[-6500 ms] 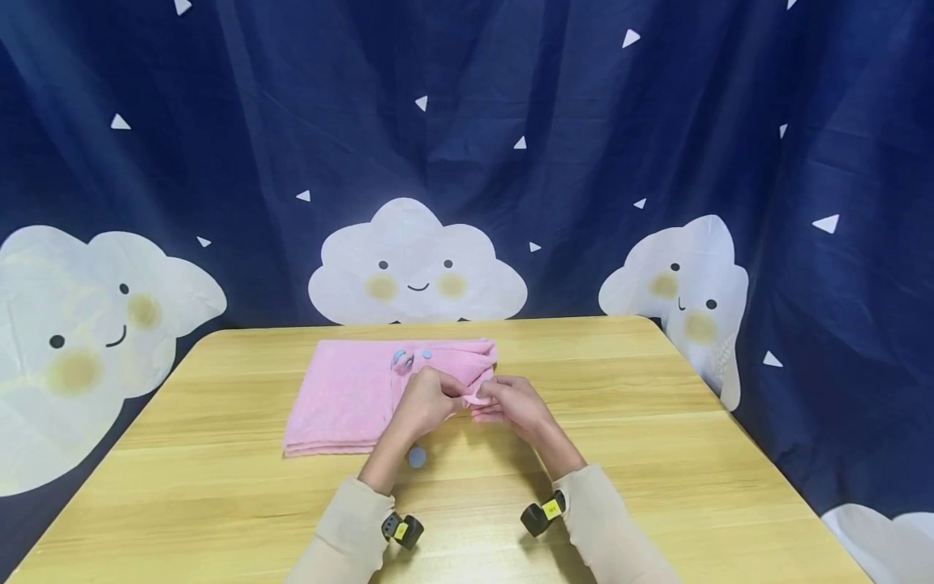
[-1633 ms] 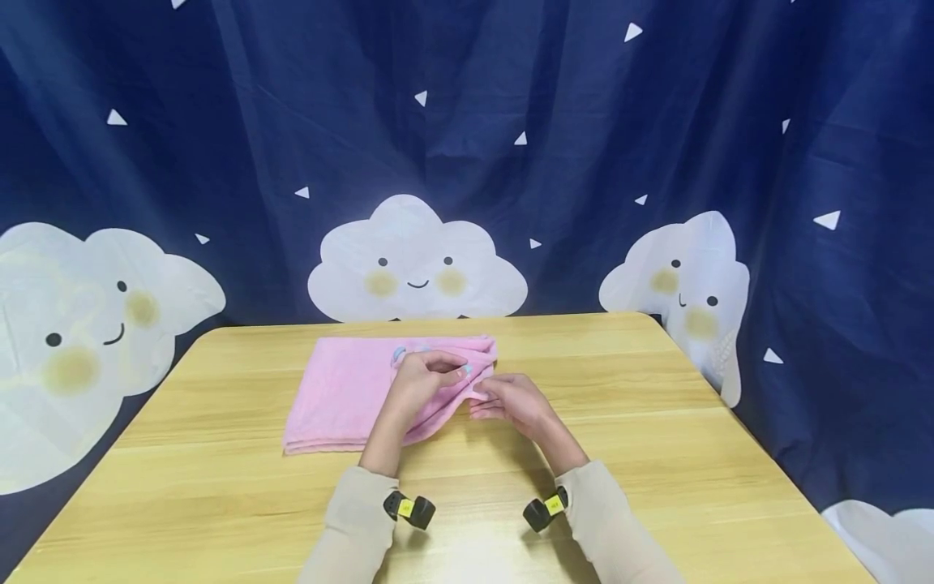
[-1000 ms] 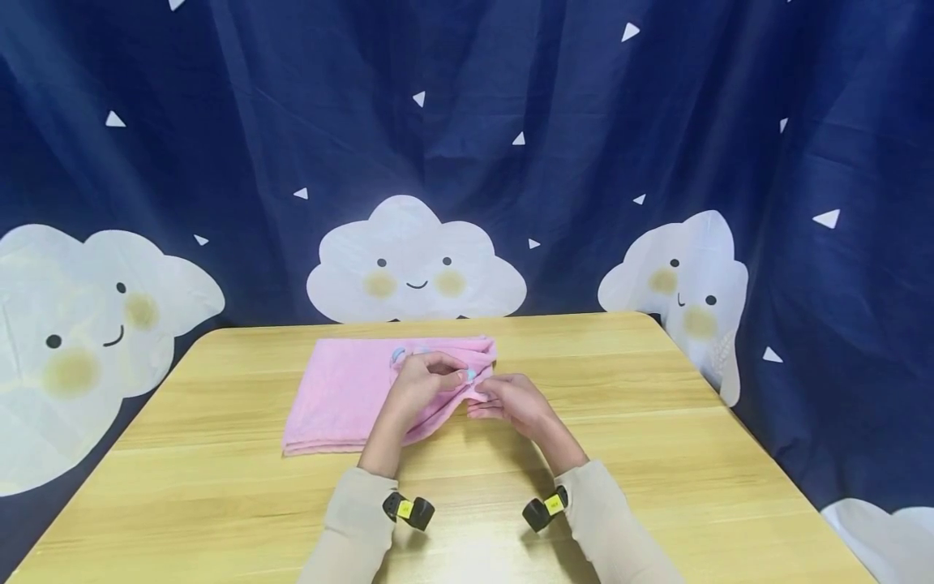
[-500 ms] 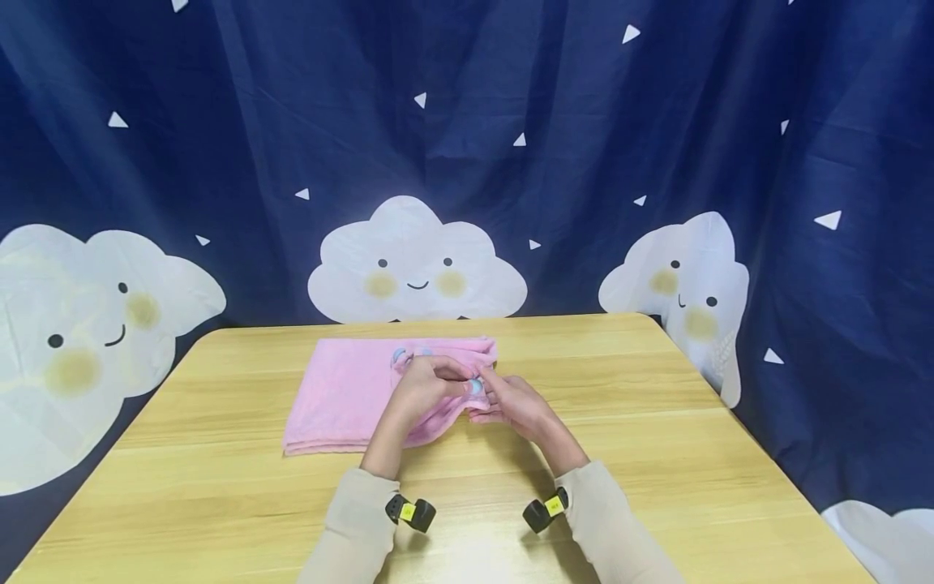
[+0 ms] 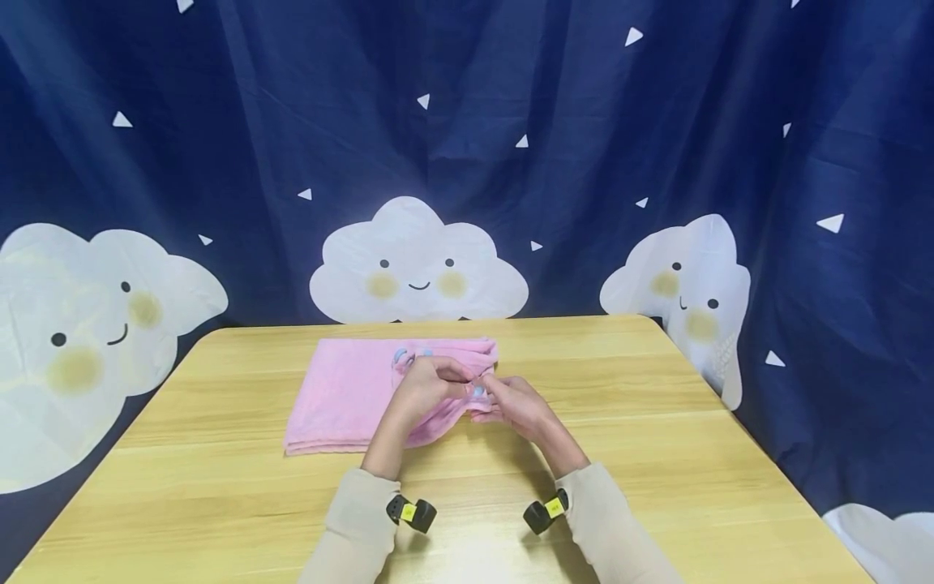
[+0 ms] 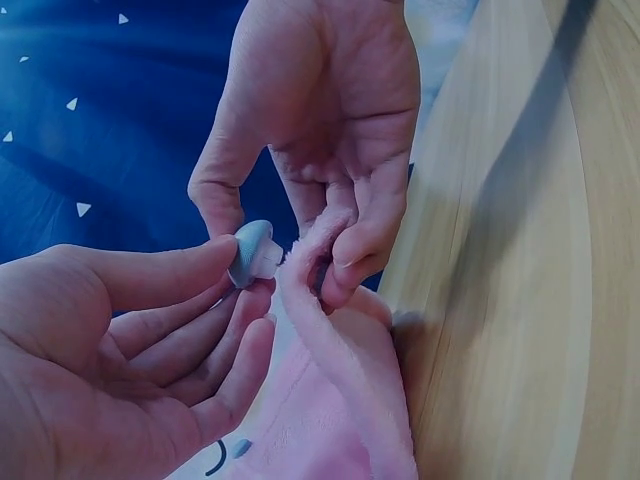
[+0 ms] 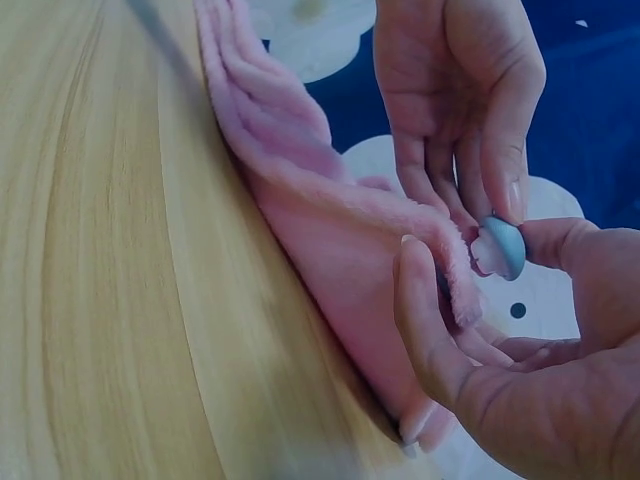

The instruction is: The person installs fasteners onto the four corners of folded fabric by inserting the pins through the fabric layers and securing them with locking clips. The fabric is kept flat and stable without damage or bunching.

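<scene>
A folded pink fleece blanket (image 5: 339, 393) lies on the table, its right front corner lifted and bunched between the hands. My left hand (image 5: 423, 389) pinches a small mushroom-shaped piece (image 6: 255, 252) with a blue domed cap and a whitish underside. That underside faces the blanket's edge, close beside it. With curled fingers my right hand (image 5: 520, 405) grips this edge, and its thumb comes up to the cap (image 7: 507, 245). Two blue round shapes, one at left (image 5: 400, 355) and one at right (image 5: 427, 353), show on the blanket behind the left hand.
The wooden table (image 5: 657, 470) extends around the blanket to both sides. A dark blue curtain (image 5: 569, 178) with white clouds hangs behind it. Black wrist cameras, left (image 5: 412, 513) and right (image 5: 546, 511), sit at the sleeve cuffs.
The blue round piece that lay on the table by my left wrist is now in my left hand. It has moved right and toward me, to the edge my right hand holds.
</scene>
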Available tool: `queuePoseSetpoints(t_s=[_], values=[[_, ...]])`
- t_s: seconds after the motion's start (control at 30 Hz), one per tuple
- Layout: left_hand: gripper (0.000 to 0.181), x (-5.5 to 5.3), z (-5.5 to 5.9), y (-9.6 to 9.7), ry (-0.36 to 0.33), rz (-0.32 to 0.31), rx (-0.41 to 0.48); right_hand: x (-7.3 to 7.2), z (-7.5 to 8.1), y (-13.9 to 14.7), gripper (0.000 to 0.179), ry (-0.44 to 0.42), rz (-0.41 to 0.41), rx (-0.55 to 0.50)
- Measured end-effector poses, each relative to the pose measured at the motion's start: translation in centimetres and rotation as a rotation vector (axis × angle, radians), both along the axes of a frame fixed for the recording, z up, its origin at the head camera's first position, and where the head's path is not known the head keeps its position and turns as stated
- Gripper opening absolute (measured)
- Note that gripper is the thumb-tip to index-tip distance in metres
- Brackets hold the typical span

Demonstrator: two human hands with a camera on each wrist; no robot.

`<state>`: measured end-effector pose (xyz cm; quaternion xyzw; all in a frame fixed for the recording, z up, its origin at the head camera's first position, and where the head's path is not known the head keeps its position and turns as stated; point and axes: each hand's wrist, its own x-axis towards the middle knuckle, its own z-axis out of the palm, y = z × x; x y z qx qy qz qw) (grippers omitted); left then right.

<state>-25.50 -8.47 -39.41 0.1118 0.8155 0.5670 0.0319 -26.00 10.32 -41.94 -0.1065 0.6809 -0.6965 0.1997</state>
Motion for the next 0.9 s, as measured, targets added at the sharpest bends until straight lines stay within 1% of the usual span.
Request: queuePoseSetpoints(t_s=[0.17, 0.43, 0.6, 0.7, 0.8, 0.9], values=[[0.021, -0.02, -0.05, 0.02, -0.001, -0.003, 0.002, -0.03, -0.02, 0.08, 0.048, -0.005, 0.000, -0.012], [0.018, 0.18, 0.01, 0.28, 0.003, -0.001, 0.013, 0.12, 0.19, -0.06, 0.032, -0.024, -0.054, -0.045], [0.018, 0.28, 0.07, 0.33, 0.000, 0.004, 0.015, 0.16, 0.23, -0.16, 0.033, -0.030, -0.063, -0.042], [0.019, 0.27, 0.08, 0.40, 0.005, -0.001, -0.005, 0.14, 0.21, -0.15, 0.036, -0.025, -0.068, -0.022], [0.022, 0.27, 0.13, 0.56, 0.002, -0.007, -0.036, 0.07, 0.19, -0.07, 0.036, -0.005, -0.065, 0.029], [0.026, 0.26, 0.12, 0.76, -0.017, -0.015, -0.059, -0.03, 0.25, 0.11, 0.035, 0.019, -0.047, 0.091]])
